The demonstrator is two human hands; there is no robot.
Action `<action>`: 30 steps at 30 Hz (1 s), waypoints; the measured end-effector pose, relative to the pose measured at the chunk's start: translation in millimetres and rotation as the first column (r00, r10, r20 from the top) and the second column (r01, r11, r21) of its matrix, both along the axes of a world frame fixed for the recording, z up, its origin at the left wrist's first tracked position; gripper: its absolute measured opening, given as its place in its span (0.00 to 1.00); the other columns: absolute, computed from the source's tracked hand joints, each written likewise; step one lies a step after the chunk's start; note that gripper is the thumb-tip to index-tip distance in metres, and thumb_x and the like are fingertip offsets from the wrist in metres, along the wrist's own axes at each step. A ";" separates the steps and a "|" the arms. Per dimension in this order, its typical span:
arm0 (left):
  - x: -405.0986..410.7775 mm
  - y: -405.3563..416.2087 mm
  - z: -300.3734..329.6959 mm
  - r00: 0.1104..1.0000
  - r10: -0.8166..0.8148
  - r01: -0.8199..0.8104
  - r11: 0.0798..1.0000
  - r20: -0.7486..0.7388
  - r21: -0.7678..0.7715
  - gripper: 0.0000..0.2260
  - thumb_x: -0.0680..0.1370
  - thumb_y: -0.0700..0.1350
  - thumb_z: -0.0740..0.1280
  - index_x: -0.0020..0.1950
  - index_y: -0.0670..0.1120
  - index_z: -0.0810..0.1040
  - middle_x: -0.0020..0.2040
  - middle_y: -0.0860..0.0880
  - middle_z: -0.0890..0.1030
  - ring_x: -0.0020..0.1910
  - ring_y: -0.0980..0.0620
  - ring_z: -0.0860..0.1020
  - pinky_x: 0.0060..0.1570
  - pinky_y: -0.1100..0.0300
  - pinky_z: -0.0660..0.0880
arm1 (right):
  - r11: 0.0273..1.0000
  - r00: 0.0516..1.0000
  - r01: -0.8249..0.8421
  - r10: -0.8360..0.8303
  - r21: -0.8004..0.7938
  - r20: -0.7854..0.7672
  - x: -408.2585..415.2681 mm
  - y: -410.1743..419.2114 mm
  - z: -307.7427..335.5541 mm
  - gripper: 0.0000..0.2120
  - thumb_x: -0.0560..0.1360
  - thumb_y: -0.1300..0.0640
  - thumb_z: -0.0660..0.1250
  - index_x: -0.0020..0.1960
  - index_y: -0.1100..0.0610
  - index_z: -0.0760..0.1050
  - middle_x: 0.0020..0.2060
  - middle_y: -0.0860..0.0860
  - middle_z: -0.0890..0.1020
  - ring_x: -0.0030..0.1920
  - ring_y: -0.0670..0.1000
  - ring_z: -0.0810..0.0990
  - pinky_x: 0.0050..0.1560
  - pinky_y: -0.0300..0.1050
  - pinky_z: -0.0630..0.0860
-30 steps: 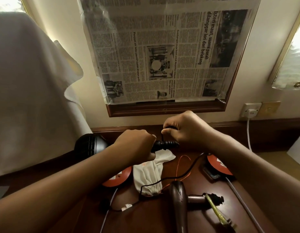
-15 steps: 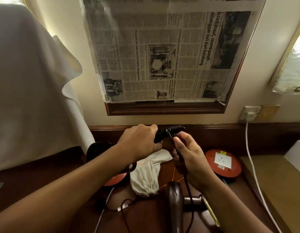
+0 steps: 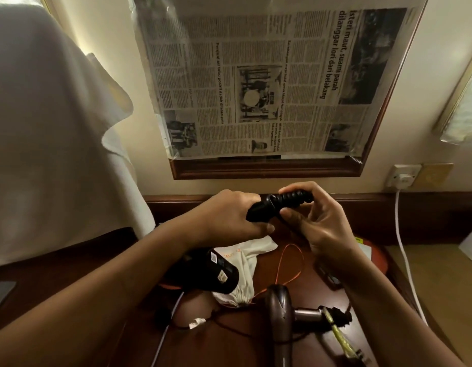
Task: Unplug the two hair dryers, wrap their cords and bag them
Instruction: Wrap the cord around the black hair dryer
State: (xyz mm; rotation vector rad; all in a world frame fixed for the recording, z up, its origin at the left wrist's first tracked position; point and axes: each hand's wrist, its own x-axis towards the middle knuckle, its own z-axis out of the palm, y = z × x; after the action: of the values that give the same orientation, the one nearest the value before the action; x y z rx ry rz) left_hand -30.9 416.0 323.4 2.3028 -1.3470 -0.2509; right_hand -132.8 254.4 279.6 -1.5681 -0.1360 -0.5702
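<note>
Head view: left hand (image 3: pixel 229 221) grips black dryer (image 3: pixel 203 271) handle, right hand (image 3: pixel 317 221) fingers pinch its cord (probably mid-wrap); brown dryer (image 3: pixel 278 313) and bag (image 3: pixel 242 268) untouched on worktop (image 3: pixel 229 345).

A cream wall (image 3: pixel 404 144) rises behind a dark wooden bench (image 3: pixel 256 348), and on it hangs a dark wood frame (image 3: pixel 264 169) covered by a sheet of newspaper (image 3: pixel 269 83) under clear plastic. A white cloth (image 3: pixel 44 133) drapes over something at the left, with warm light glowing along its edge. At the right, a white wall socket (image 3: pixel 403 176) holds a white plug, its white cable (image 3: pixel 404 250) running down.
</note>
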 end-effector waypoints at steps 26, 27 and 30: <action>33.3 68.5 -140.2 -0.218 -0.314 -0.815 0.580 -0.924 -0.004 0.22 0.73 0.57 0.64 0.60 0.44 0.77 0.59 0.37 0.78 0.62 0.34 0.74 0.64 0.33 0.64 | 0.991 0.993 0.052 -0.038 0.125 -0.112 39.4 -17.7 -43.9 0.15 0.75 0.72 0.60 0.55 0.56 0.73 0.39 0.49 0.80 0.26 0.52 0.67 0.21 0.39 0.68; 31.4 66.2 -140.9 -0.226 -0.300 -0.792 0.610 -0.927 -0.004 0.24 0.73 0.60 0.63 0.59 0.43 0.79 0.59 0.36 0.79 0.62 0.32 0.73 0.63 0.32 0.65 | 0.992 0.993 0.054 -0.042 0.116 -0.109 39.7 -19.2 -42.6 0.15 0.75 0.72 0.61 0.55 0.55 0.73 0.40 0.50 0.79 0.27 0.52 0.68 0.21 0.39 0.69; 24.1 62.2 -143.0 -0.234 -0.316 -0.704 0.707 -0.919 -0.064 0.28 0.73 0.66 0.60 0.56 0.45 0.83 0.62 0.36 0.78 0.60 0.32 0.74 0.58 0.30 0.69 | 0.994 0.996 0.046 -0.038 0.101 -0.085 39.0 -22.5 -36.4 0.15 0.76 0.72 0.60 0.55 0.55 0.73 0.43 0.52 0.78 0.29 0.50 0.71 0.22 0.39 0.69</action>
State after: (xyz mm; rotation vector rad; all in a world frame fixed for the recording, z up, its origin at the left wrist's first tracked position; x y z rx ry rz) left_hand -6.8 478.2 180.4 0.8198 0.0975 -1.0329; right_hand -93.8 231.8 243.3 -1.4944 -0.0108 -0.5361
